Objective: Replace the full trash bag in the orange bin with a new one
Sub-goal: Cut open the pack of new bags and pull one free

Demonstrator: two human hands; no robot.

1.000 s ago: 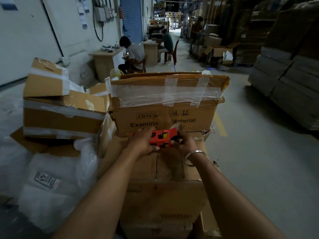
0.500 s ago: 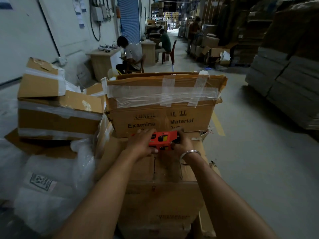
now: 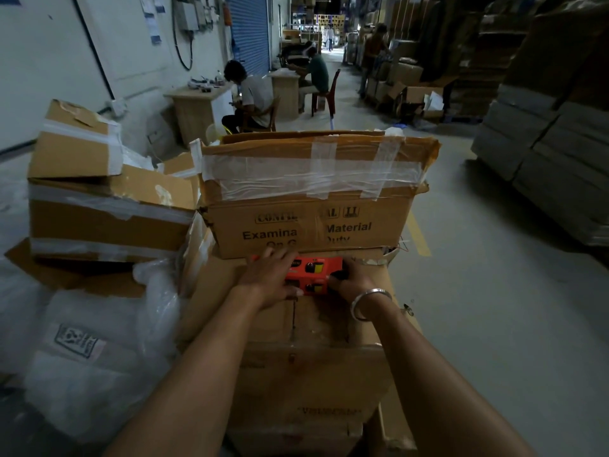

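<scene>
A small orange carton [image 3: 313,275] with black and yellow pictures lies on top of a brown cardboard box [image 3: 306,344] in front of me. My left hand [image 3: 268,278] grips its left end, fingers curled over the top. My right hand [image 3: 351,280], with a metal bangle on the wrist, holds the right end, fingers curled at the flap. No orange bin or trash bag is in view.
A taped box [image 3: 306,199] printed "Material" stands just behind the carton. Battered boxes [image 3: 105,199] and clear plastic wrap [image 3: 95,351] pile up on the left. Two people [image 3: 253,94] sit at desks ahead. Wrapped pallets [image 3: 553,153] line the right of the concrete aisle.
The orange carton has come down from slightly lifted and tilted to lying flat on the box top. Both hands have stayed on its ends.
</scene>
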